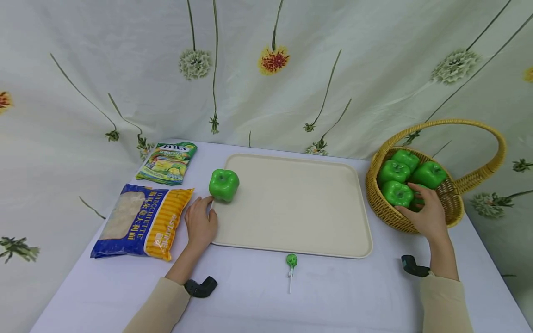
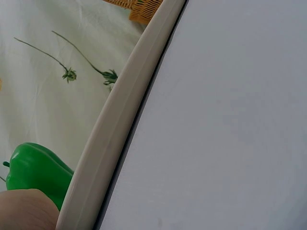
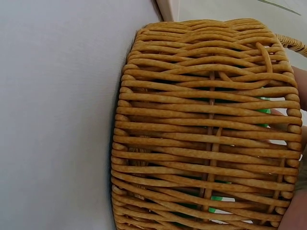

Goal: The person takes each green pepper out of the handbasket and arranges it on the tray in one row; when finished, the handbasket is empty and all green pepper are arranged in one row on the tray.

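My left hand lies at the tray's left edge, thumb and forefinger apart, fingertips close beside a green bell pepper on the beige tray. Contact with the pepper is unclear. In the left wrist view, part of that hand overlaps the pepper beside the tray rim. My right hand reaches into the wicker basket, thumb and fingers spread around a partly hidden green pepper. The basket wall hides most of the fingers in the right wrist view.
Several more green peppers lie in the basket, whose tall handle arches up to the right. A green lollipop lies in front of the tray. On the left are a blue-and-yellow pasta bag and a green candy bag.
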`<state>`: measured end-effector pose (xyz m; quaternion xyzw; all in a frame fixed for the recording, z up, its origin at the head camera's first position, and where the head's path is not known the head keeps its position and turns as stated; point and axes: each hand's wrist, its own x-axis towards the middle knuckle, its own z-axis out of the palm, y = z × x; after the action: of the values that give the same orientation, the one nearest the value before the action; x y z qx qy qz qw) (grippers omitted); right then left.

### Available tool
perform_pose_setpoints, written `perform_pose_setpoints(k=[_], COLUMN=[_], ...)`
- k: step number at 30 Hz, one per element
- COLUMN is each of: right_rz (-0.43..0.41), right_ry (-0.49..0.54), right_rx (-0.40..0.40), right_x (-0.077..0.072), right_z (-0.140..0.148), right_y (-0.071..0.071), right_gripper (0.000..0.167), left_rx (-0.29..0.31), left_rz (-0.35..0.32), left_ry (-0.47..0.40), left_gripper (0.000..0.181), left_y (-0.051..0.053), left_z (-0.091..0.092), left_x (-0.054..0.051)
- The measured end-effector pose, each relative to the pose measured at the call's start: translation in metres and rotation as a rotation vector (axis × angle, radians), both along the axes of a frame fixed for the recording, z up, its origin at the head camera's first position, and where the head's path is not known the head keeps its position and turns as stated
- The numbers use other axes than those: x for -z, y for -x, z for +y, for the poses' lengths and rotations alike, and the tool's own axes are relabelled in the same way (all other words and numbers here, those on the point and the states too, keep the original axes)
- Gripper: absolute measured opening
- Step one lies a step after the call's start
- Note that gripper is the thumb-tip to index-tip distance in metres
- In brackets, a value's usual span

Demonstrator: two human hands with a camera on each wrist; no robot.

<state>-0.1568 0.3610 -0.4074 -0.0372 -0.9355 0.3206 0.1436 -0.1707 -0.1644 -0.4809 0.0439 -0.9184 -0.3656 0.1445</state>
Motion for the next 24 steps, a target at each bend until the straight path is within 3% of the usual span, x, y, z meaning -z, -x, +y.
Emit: perform_pose_setpoints(k=[11, 17, 24], right_rz=[-0.017, 0.016, 0.095], right_ry=[0.024, 0.085, 0.156], right_rx=[0.01, 0.035, 0.111], right_x=[-0.003, -0.007, -0.021], right_z=[0.003, 0.006, 0.0], right_y=[-0.003, -0.005, -0.009], right_gripper=[0.069, 0.068, 0.065], left_rx=[0.0, -0.001, 0.001], left_rz=[0.002, -0.008, -0.007], left_ry=[0.002, 0.004, -0.009], left_gripper=[0.036, 0.037, 0.036], left_y=[0.0, 0.0, -0.001], left_z=[0.0, -0.001, 0.0], left_x=[0.0, 0.0, -0.002])
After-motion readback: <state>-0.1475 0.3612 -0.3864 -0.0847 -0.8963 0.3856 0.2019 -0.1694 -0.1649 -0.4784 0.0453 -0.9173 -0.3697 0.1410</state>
